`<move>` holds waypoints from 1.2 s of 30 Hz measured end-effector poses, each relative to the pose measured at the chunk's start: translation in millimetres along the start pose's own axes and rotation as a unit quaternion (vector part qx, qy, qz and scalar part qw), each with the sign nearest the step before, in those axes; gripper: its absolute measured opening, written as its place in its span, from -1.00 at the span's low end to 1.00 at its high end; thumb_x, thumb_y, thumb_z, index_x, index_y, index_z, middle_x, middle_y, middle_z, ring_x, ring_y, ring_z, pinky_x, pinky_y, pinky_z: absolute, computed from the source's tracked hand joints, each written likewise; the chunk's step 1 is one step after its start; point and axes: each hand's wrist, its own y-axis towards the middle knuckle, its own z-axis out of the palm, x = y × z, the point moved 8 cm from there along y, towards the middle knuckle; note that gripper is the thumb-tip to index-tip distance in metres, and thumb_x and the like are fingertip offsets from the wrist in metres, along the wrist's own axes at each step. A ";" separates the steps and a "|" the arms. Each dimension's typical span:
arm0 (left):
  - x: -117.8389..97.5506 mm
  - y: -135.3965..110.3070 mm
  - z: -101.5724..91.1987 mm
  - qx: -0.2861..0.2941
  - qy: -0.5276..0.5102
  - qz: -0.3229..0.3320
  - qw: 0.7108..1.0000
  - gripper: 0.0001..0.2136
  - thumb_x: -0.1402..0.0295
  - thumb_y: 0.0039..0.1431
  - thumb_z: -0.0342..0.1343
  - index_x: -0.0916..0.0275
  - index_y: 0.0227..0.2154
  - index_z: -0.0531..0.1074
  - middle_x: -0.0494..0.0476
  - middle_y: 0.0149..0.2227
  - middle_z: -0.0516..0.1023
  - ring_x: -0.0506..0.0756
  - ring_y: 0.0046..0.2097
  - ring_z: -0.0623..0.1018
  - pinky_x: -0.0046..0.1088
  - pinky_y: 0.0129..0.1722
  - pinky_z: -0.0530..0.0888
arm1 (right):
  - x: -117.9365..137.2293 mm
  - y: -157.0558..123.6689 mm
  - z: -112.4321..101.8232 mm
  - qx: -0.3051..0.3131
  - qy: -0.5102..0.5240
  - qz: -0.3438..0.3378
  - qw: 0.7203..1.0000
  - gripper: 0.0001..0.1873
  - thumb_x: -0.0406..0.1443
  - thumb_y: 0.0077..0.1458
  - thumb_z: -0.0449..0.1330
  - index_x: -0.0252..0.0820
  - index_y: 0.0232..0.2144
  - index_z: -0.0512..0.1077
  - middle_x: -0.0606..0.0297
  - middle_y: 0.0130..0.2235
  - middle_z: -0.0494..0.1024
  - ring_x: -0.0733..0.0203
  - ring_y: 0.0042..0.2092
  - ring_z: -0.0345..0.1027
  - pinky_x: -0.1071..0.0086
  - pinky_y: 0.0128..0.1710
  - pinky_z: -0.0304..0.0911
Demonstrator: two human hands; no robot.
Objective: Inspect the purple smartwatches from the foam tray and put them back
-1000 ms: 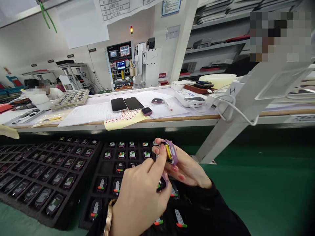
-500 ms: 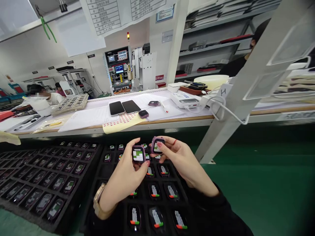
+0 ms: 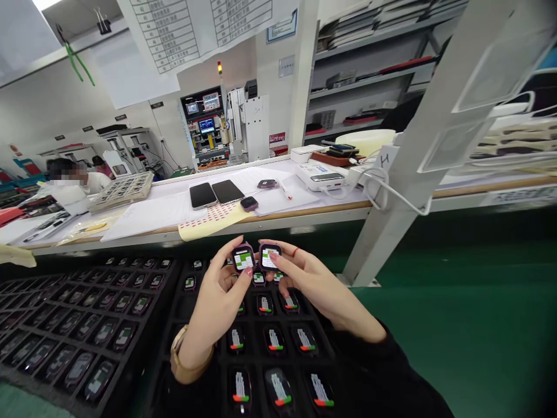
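My left hand (image 3: 215, 299) pinches a small purple-cased watch body (image 3: 243, 258), its lit screen facing me. My right hand (image 3: 311, 284) grips a second purple watch body (image 3: 270, 256) the same way. The two units are held side by side, almost touching, just above a black compartment tray (image 3: 187, 307) that holds several more watch bodies with lit screens. A gold-coloured watch is on my left wrist, and a dark sleeve covers my right forearm.
A second black tray (image 3: 65, 325) of watch bodies lies to the left. The bench beyond carries two phones (image 3: 213, 193), a purple watch body (image 3: 249, 203), a yellow sticker sheet (image 3: 213, 217), papers and a white device (image 3: 326, 174). A slanted white post (image 3: 409, 174) rises at right. People sit far left.
My left hand lifted a watch body from the tray and turned its screen up. Both hands then moved up and together, so the two units now sit side by side.
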 end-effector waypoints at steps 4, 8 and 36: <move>2.3 3.9 -5.6 -0.025 0.017 0.003 1.000 -0.62 0.26 0.22 0.18 0.14 0.10 0.41 0.21 0.02 0.53 0.01 -0.27 0.56 -0.61 -0.49 0.44 | 3.9 -2.8 -1.4 0.008 -0.001 -0.005 1.000 -0.45 -0.10 0.04 0.43 -0.24 -0.01 0.43 0.17 -0.25 0.51 0.21 -0.38 0.34 0.56 -0.65 0.28; 6.1 5.0 -6.5 -0.034 0.010 -0.011 0.999 -0.63 0.17 0.31 0.06 0.18 0.10 0.43 0.14 -0.29 0.58 -0.07 -0.49 0.42 -0.60 -0.57 0.32 | 1.7 -3.2 -5.2 -0.014 0.011 -0.004 1.000 -0.52 -0.02 0.13 0.34 -0.26 -0.07 0.49 0.19 -0.31 0.50 0.26 -0.46 0.31 0.57 -0.68 0.23; 6.9 2.9 5.0 -0.008 -0.020 -0.028 0.999 -0.73 0.27 0.27 0.12 0.09 0.01 0.51 0.09 -0.26 0.53 -0.10 -0.49 0.42 -0.66 -0.60 0.30 | -2.4 0.6 -9.3 -0.032 -0.070 -0.019 0.997 -0.46 0.02 0.09 0.29 -0.30 -0.07 0.45 0.36 -0.52 0.39 0.38 -0.62 0.10 0.59 -0.71 0.01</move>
